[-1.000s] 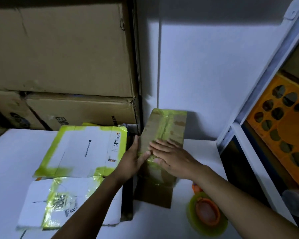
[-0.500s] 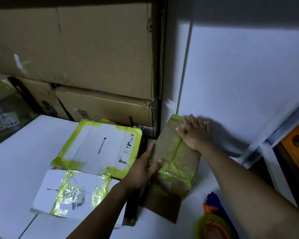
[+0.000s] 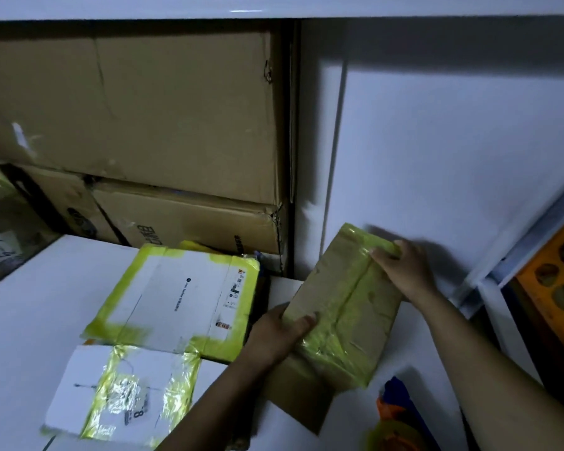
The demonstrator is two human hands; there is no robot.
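A brown cardboard parcel point(image 3: 345, 307) bound with yellow-green tape lies tilted on the white shelf point(image 3: 30, 314), its far end near the white back wall. My left hand point(image 3: 275, 336) grips its near left edge, thumb on top. My right hand point(image 3: 404, 271) holds its far right corner, fingers curled over the taped end. Left of it lie two white parcels with yellow tape: a larger one point(image 3: 179, 297) and a smaller one point(image 3: 121, 395) in front of it.
Big brown cartons point(image 3: 144, 109) are stacked at the back left. A roll of yellow tape on an orange dispenser point(image 3: 394, 428) lies at the bottom right. An orange perforated crate point(image 3: 557, 281) stands beyond the white shelf upright on the right.
My right hand slid from the parcel's far top to its far right corner and now curls over it. My left hand closed round the near left edge. The view swung left.
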